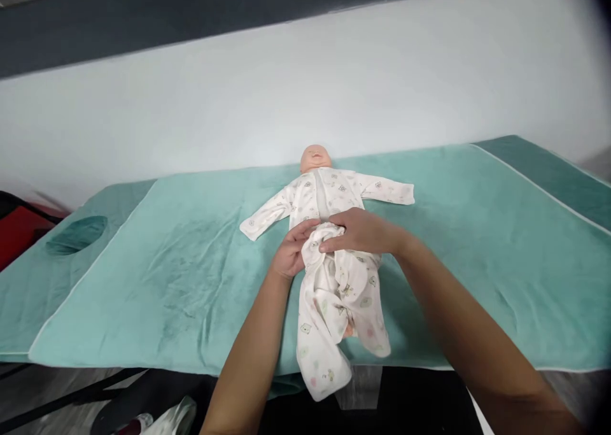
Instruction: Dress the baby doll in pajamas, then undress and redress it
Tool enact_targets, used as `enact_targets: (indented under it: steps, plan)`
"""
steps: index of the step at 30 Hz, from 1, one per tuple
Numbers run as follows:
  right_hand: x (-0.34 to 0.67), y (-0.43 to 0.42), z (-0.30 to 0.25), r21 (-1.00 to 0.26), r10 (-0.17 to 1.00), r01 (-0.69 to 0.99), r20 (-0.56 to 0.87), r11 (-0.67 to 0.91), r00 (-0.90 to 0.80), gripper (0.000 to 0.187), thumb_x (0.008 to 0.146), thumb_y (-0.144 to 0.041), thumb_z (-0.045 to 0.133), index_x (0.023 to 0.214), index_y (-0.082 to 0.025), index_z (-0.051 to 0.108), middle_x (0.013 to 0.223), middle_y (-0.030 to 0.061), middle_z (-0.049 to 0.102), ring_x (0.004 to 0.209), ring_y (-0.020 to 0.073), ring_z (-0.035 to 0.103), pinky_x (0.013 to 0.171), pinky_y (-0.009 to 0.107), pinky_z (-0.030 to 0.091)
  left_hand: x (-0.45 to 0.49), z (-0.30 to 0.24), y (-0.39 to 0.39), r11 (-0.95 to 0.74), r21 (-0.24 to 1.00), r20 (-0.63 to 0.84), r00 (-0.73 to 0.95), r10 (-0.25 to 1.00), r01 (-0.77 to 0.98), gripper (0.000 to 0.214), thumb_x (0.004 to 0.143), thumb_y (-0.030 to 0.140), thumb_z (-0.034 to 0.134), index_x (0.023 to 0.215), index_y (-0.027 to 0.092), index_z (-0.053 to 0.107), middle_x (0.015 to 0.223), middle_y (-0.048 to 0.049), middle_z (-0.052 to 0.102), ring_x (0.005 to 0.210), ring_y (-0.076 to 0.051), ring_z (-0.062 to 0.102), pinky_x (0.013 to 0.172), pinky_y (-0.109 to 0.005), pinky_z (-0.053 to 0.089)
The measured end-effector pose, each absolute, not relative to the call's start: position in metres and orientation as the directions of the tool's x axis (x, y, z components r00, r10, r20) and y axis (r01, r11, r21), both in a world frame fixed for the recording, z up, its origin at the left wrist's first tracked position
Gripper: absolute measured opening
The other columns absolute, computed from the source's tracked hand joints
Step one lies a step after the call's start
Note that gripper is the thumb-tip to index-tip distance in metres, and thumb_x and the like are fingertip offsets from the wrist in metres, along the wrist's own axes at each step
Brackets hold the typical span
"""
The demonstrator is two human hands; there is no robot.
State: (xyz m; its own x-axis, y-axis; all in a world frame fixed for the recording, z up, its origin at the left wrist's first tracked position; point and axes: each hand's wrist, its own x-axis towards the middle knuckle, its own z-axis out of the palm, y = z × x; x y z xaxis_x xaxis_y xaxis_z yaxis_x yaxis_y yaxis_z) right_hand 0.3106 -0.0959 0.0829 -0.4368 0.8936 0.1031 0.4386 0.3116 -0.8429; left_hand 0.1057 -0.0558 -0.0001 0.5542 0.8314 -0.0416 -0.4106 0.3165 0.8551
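A baby doll lies on its back with its head toward the wall. It wears a white printed long-sleeved baby top, which parts along the front, and the sleeves spread out to both sides. White printed baby pants cover its lower body, bunched at the waist, with one leg hanging past the table's front edge. My left hand closes on the left side of the bunched waistband. From the other side, my right hand has its thumb and fingers around the waistband's top. A bit of doll skin shows between the pant legs.
A teal cover with white piping lies over the long table, which has a round hole at the left. Behind stands a white wall. A red and black item sits at the left edge; dark objects are below the front edge.
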Motion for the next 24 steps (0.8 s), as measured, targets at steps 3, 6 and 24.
enact_targets:
  steps: [3, 6, 24]
  plan:
    - [0.298, -0.084, 0.072, -0.914, 0.873, 0.307, 0.092, 0.264, -0.478, 0.034, 0.078, -0.046, 0.071, 0.063, -0.018, 0.058, 0.059, -0.0023, 0.051, 0.059, 0.0106, 0.045, 0.056, 0.023, 0.030, 0.098, -0.009, -0.051, 0.342, 0.876, -0.084, 0.590, 0.803, -0.339, 0.064, 0.050, 0.031, 0.088, 0.108, 0.020, 0.063, 0.087, -0.0047, 0.072, 0.071, -0.021, 0.068, 0.066, -0.031, 0.053]
    - [0.301, -0.083, 0.053, -0.963, 0.909, 0.190, 0.103, 0.193, -0.405, 0.036, 0.072, -0.039, 0.076, 0.062, -0.017, 0.050, 0.062, -0.0034, 0.048, 0.061, 0.0094, 0.044, 0.056, 0.022, 0.030, 0.095, -0.008, -0.050, 0.358, 0.893, -0.123, 0.616, 0.778, -0.273, 0.061, 0.046, 0.037, 0.091, 0.097, 0.020, 0.062, 0.082, -0.0035, 0.069, 0.064, -0.018, 0.065, 0.058, -0.027, 0.049]
    - [0.305, -0.092, 0.043, -0.881, 0.855, -0.366, -0.079, -0.301, -0.513, 0.030, 0.063, -0.022, 0.078, 0.082, -0.017, 0.055, 0.072, -0.0034, 0.054, 0.062, 0.0101, 0.051, 0.057, 0.021, 0.040, 0.100, -0.009, -0.057, 0.253, 0.870, -0.029, 0.468, 0.883, -0.423, 0.063, 0.045, 0.045, 0.091, 0.090, 0.021, 0.055, 0.077, 0.0014, 0.059, 0.059, -0.011, 0.056, 0.052, -0.022, 0.046]
